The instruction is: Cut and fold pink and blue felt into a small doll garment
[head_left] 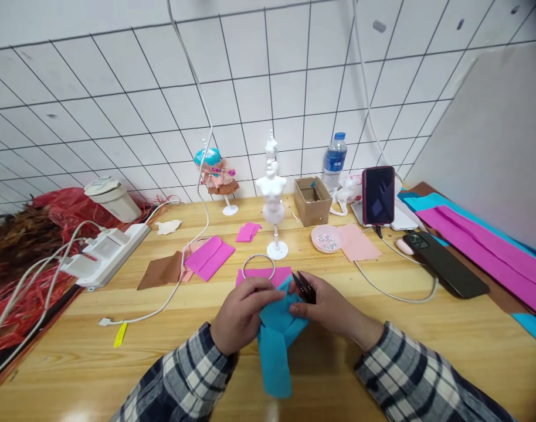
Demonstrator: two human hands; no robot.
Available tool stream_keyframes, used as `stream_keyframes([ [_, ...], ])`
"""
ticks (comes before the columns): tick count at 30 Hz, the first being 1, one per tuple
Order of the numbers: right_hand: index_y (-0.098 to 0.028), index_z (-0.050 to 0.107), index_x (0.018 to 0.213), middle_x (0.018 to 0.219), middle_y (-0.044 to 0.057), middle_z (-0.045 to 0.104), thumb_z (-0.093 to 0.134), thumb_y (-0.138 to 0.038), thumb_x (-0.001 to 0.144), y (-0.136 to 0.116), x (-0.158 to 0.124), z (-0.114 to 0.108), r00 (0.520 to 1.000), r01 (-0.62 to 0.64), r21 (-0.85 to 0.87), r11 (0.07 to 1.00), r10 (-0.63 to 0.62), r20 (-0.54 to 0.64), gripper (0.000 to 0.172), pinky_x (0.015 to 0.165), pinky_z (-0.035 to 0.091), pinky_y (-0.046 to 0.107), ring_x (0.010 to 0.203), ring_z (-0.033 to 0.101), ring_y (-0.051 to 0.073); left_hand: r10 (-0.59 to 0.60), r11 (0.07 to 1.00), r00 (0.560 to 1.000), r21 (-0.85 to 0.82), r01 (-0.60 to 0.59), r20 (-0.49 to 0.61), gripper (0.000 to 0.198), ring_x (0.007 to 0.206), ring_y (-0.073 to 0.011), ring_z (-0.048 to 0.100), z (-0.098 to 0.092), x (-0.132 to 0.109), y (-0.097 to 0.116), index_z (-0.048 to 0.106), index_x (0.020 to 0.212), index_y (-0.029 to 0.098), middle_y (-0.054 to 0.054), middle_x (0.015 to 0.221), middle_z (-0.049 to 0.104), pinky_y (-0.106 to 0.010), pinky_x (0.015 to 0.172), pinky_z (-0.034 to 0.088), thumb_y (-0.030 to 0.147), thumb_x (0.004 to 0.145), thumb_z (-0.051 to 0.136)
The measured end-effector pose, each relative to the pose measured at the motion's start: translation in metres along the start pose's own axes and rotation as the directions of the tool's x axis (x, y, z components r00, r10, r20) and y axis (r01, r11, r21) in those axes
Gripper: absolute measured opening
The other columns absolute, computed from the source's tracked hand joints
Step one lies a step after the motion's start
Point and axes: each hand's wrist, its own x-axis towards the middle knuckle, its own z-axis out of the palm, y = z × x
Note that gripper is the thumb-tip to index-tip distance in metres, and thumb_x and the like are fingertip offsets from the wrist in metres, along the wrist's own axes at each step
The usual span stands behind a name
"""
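My left hand (241,310) pinches the upper left of a blue crepe paper strip (274,346) that hangs down over the wooden table (426,340). My right hand (329,308) is closed on small black scissors (304,285), whose blades sit at the strip's top edge. Under my hands lies a magenta paper sheet (268,274) with a thin metal ring (258,265) on it. A white miniature mannequin (273,202) stands just behind.
Folded magenta paper (210,257), brown paper (162,271), a pink dish of beads (326,238), a cardboard box (312,200), a water bottle (335,161), an upright phone (377,195), a flat phone (446,264), cables, a power strip (105,252) and crepe rolls (483,246) are around.
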Motion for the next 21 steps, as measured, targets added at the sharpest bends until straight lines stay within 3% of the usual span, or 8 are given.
stream_keyframes([
  [3, -0.021, 0.060, 0.109, 0.099, 0.003, 0.065, 0.081, -0.037, 0.065, 0.000, 0.003, -0.008, 0.995, 0.022, -0.072, 0.997, -0.029, -0.096, 0.051, 0.074, 0.048, 0.029, 0.089, 0.059, 0.018, -0.085, 0.993, 0.996, 0.078, 0.088, -0.037, 0.035, 0.092, -0.0172, 0.064, -0.022, 0.000, -0.013, 0.066, 0.107, 0.020, -0.008, 0.098, 0.070, -0.030, 0.081, 0.053, 0.006, 0.083, 0.045],
  [6, -0.022, 0.057, 0.122, 0.120, 0.006, 0.063, 0.080, -0.037, 0.066, -0.001, 0.006, -0.016, 0.976, 0.048, -0.072, 0.996, -0.062, -0.211, 0.062, 0.088, 0.048, 0.035, 0.109, 0.058, 0.023, -0.272, 0.941, 0.957, 0.178, 0.287, -0.106, 0.024, 0.068, -0.0189, 0.062, -0.063, -0.009, -0.035, 0.070, 0.072, 0.021, -0.004, 0.068, 0.068, -0.032, 0.068, 0.050, 0.016, 0.075, 0.046],
  [8, -0.023, 0.056, 0.124, 0.120, 0.006, 0.064, 0.079, -0.039, 0.067, 0.000, 0.007, -0.017, 0.962, 0.063, -0.047, 0.997, -0.073, -0.261, 0.064, 0.089, 0.048, 0.036, 0.108, 0.059, 0.023, -0.491, 0.822, 0.854, 0.234, 0.519, -0.171, 0.025, 0.061, -0.0201, 0.059, -0.090, -0.019, -0.053, 0.069, 0.067, 0.021, -0.003, 0.061, 0.064, -0.032, 0.059, 0.047, 0.023, 0.070, 0.045],
  [11, -0.022, 0.057, 0.117, 0.109, 0.005, 0.067, 0.078, -0.040, 0.068, 0.002, 0.010, -0.009, 0.932, 0.100, -0.036, 0.994, -0.107, -0.347, 0.056, 0.083, 0.050, 0.034, 0.097, 0.062, 0.021, -0.717, 0.660, 0.696, 0.353, 0.663, 0.033, 0.025, 0.063, -0.0227, 0.062, -0.114, -0.033, -0.077, 0.073, 0.070, 0.023, -0.003, 0.067, 0.070, -0.032, 0.059, 0.047, 0.031, 0.066, 0.049],
  [12, -0.022, 0.059, 0.110, 0.102, 0.004, 0.068, 0.077, -0.040, 0.069, 0.004, 0.011, -0.006, 0.917, 0.112, -0.045, 0.993, -0.121, -0.380, 0.049, 0.080, 0.050, 0.032, 0.092, 0.063, 0.020, -0.729, 0.657, 0.676, 0.393, 0.643, 0.111, 0.024, 0.070, -0.0239, 0.064, -0.116, -0.035, -0.081, 0.074, 0.071, 0.025, -0.003, 0.073, 0.072, -0.032, 0.065, 0.049, 0.031, 0.066, 0.051],
  [14, -0.021, 0.060, 0.094, 0.085, 0.001, 0.065, 0.075, -0.041, 0.071, 0.005, 0.012, 0.000, 0.895, 0.128, -0.077, 0.989, -0.149, -0.421, 0.034, 0.072, 0.048, 0.029, 0.079, 0.060, 0.018, -0.691, 0.682, 0.705, 0.471, 0.560, 0.162, 0.021, 0.085, -0.0271, 0.065, -0.112, -0.035, -0.080, 0.075, 0.072, 0.028, -0.003, 0.083, 0.074, -0.036, 0.081, 0.050, 0.031, 0.066, 0.056],
  [17, -0.021, 0.056, 0.078, 0.071, -0.003, 0.057, 0.074, -0.040, 0.072, 0.005, 0.011, 0.006, 0.896, 0.152, -0.097, 0.984, -0.178, -0.407, 0.027, 0.063, 0.043, 0.025, 0.067, 0.052, 0.013, -0.553, 0.717, 0.833, 0.524, 0.460, 0.025, 0.034, 0.106, -0.0329, 0.059, -0.093, -0.024, -0.060, 0.073, 0.099, 0.026, -0.007, 0.105, 0.071, -0.048, 0.098, 0.043, 0.043, 0.071, 0.064],
  [21, -0.021, 0.053, 0.078, 0.063, -0.006, 0.047, 0.076, -0.039, 0.070, 0.003, 0.007, 0.011, 0.940, 0.154, 0.071, 0.985, -0.124, -0.317, 0.031, 0.050, 0.032, 0.021, 0.054, 0.038, 0.008, -0.329, 0.924, 0.918, 0.276, 0.265, 0.221, 0.069, 0.135, -0.0318, 0.039, -0.054, -0.011, -0.026, 0.045, 0.140, 0.024, -0.012, 0.146, 0.046, -0.051, 0.110, 0.033, 0.048, 0.079, 0.067],
])
